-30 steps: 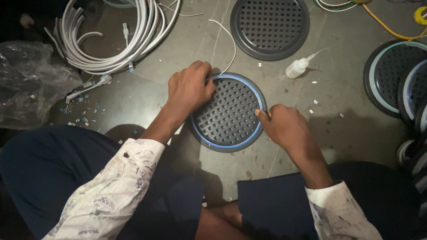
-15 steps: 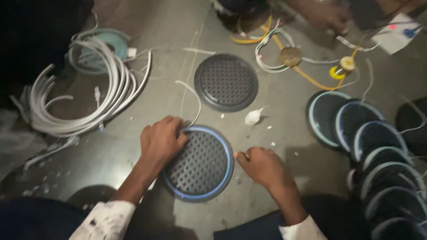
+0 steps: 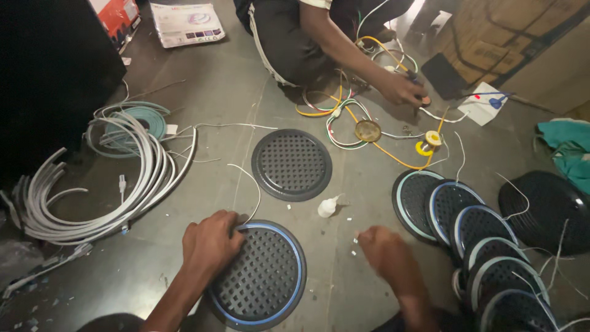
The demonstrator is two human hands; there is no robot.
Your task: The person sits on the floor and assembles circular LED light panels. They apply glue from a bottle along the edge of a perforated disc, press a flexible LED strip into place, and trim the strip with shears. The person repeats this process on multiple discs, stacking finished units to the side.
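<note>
On the grey concrete floor (image 3: 203, 117), directly below the head camera, lies a round black perforated grille with a blue rim strip (image 3: 258, 276). The left hand (image 3: 210, 243) presses on that grille's upper-left edge, fingers curled together over the blue strip where a thin white wire (image 3: 253, 184) leaves it, probably pinning the strip in its groove. The right hand (image 3: 386, 255), blurred, hovers off the grille's right side near white scraps; I cannot tell its finger spread. A small white glue bottle (image 3: 327, 206) lies just above-right of the grille, within reach. Farther right, finished rimmed grilles (image 3: 467, 227) overlap in a row.
</note>
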